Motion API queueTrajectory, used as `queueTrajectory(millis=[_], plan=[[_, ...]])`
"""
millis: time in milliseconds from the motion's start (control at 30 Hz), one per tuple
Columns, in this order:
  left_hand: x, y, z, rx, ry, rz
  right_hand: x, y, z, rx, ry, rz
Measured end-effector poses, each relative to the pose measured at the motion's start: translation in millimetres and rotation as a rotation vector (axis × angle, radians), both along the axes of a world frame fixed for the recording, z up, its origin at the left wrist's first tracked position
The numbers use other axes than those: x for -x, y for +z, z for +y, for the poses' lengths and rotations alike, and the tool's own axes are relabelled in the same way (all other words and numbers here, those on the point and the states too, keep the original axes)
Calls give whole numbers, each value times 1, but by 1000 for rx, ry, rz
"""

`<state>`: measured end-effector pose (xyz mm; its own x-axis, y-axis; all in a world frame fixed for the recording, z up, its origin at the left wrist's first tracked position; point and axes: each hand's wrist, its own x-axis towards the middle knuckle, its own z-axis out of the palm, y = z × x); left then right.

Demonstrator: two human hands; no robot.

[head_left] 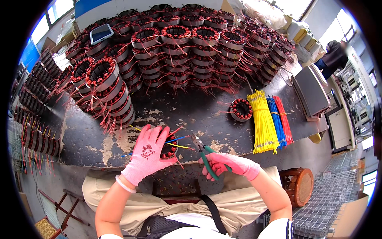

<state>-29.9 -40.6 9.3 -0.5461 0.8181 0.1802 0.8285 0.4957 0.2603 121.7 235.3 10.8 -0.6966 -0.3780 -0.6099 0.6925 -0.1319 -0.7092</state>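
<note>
At the near edge of the worn black workbench [187,109], a wound motor stator [172,151] is held by the pink-gloved left hand [148,153]. Its ring is clasped from the left, with the thumb bent along the near side and the other fingers slightly fanned over the far side; whether a lead is pinched beneath them cannot be told. By the right hand [230,164], green-handled wire cutters [200,146] are gripped, fingers curled around the handles, which stand apart. A yellow lead [177,145] and a blue lead [178,139] are seen reaching out past the stator's right side, toward the cutter tips.

A solid, fairly heavy feel is to be expected of the stator, since a grey metal wall is seen on the similar loose stator [241,118] farther right. The body should be stiff and safely squeezed; the red windings [168,154] and thin leads are judged the fragile parts, easily nicked or tugged loose. Hold is best taken around the outer wall, with the coils left unpressed. Some slipperiness may be met on bare metal, though grip should be helped by the glove fabric.
</note>
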Motion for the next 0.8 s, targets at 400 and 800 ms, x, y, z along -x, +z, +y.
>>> queueTrajectory(millis=[400, 800], plan=[[0, -2, 0, -21, -11, -4, 10, 9, -12, -161, -57, 34], [-3, 8, 1, 94, 198, -5, -2, -1, -2, -13, -62, -17]])
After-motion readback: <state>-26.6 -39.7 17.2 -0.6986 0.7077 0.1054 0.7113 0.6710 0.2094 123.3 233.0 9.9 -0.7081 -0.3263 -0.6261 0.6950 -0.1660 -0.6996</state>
